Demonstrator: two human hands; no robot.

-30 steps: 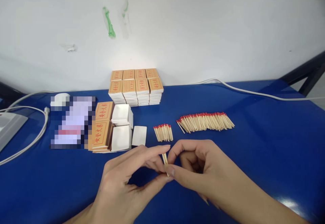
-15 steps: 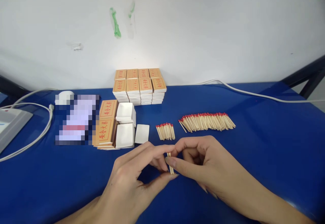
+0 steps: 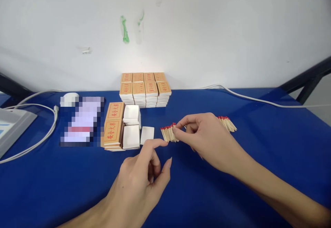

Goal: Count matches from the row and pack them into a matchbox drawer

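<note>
Small match pile (image 3: 168, 134) sits on the desk (image 3: 186, 193), heads facing away, probably so sticks pinch up easily. Right hand (image 3: 212, 142) is curled nearly closed at its right edge, can't tell if gripping any; left hand (image 3: 137, 176) is empty, thumb and finger apart.

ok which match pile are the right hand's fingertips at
The smaller pile, nearer the white trays: the right hand has fingertips at its edge; the longer pile is partly hidden behind that hand.
</note>
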